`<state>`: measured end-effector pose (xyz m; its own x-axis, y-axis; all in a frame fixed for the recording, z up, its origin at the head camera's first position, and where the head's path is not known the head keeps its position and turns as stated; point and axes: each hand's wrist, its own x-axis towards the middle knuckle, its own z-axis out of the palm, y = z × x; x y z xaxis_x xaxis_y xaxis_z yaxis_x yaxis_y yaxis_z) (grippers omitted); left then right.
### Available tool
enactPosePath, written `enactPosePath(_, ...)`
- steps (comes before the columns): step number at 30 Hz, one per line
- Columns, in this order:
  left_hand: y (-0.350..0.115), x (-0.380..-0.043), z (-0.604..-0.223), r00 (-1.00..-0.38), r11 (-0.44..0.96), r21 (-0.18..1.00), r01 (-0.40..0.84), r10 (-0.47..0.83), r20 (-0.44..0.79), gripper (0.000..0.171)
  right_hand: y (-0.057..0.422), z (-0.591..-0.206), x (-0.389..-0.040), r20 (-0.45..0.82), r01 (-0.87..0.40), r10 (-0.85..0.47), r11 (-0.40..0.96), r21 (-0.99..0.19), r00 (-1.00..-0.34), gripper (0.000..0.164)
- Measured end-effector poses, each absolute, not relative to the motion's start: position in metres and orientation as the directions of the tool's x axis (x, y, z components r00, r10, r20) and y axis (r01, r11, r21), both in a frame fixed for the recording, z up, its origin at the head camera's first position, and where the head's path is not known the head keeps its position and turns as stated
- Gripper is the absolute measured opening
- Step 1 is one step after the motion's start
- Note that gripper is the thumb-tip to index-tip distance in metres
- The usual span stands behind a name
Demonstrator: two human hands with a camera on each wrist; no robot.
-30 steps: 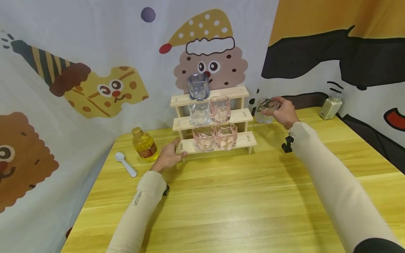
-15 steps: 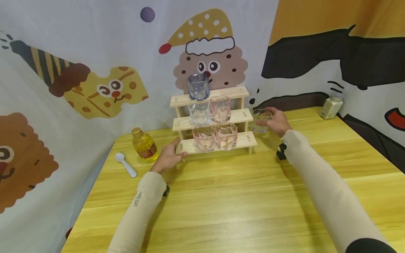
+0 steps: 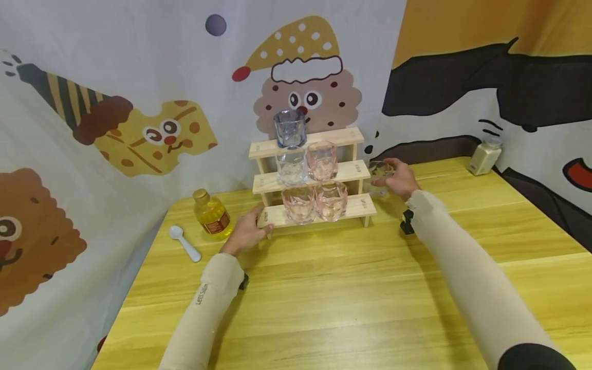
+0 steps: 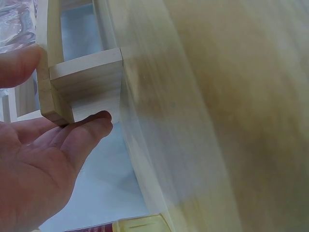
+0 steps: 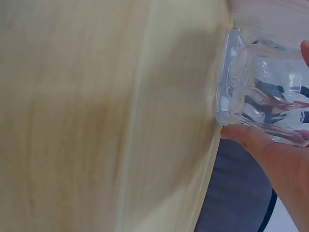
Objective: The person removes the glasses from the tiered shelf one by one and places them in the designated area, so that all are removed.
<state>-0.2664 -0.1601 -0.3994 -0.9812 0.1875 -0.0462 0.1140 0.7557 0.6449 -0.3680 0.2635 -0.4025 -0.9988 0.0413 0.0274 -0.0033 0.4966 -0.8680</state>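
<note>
A three-tier wooden display stand (image 3: 358, 204) stands at the back of the table. My left hand (image 3: 245, 234) grips the left end of its lowest step, and in the left wrist view the thumb (image 4: 19, 65) lies on one face of the board with fingers on the other side. Just right of the stand, my right hand (image 3: 402, 181) holds a clear glass (image 5: 270, 92), its base close to the tabletop. Two pink glasses (image 3: 331, 202) sit on the lowest step. A clear glass (image 3: 292, 167) and a pink glass (image 3: 322, 162) share the middle one. A blue glass (image 3: 290, 129) tops the stand.
A bottle of yellow liquid (image 3: 213, 216) stands left of my left hand, with a white spoon (image 3: 185, 243) beside it. Toward the back right is a jar of pale contents (image 3: 484, 156). A printed curtain (image 3: 176, 51) hangs behind the table (image 3: 324, 303).
My right hand has moved left and slightly down with the clear glass, closer to the stand. Over the last half second it shifts only a little. My left hand stays on the stand.
</note>
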Motion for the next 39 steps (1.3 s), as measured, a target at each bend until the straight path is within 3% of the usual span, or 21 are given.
enactPosePath(16,-0.161,-0.266,-0.403,-0.984,0.744,0.66,0.103,0.174,-0.042,0.076,0.264,-0.396,-0.375,-0.002,0.012,0.018,0.591,-0.807,-1.0,0.091)
enactPosePath(24,-0.155,-0.266,-0.406,-0.984,0.74,0.667,0.085,0.169,-0.061,0.075,0.275,-0.379,-0.372,-0.079,0.022,-0.048,0.703,-0.711,-0.996,0.102)
enactPosePath(28,-0.156,-0.267,-0.405,-0.985,0.742,0.666,0.078,0.161,-0.064,0.075,0.272,-0.353,-0.365,0.051,-0.002,0.047,0.719,-0.695,-0.998,0.084)
enactPosePath(32,-0.157,-0.268,-0.402,-0.985,0.734,0.673,0.087,0.166,-0.054,0.074,0.258,-0.325,-0.358,0.248,-0.092,0.146,0.661,-0.745,-0.958,0.06)
enactPosePath(39,-0.159,-0.268,-0.402,-0.983,0.738,0.667,0.097,0.174,-0.049,0.073,0.221,-0.292,-0.353,0.458,-0.34,0.069,0.576,-0.744,-0.886,0.05)
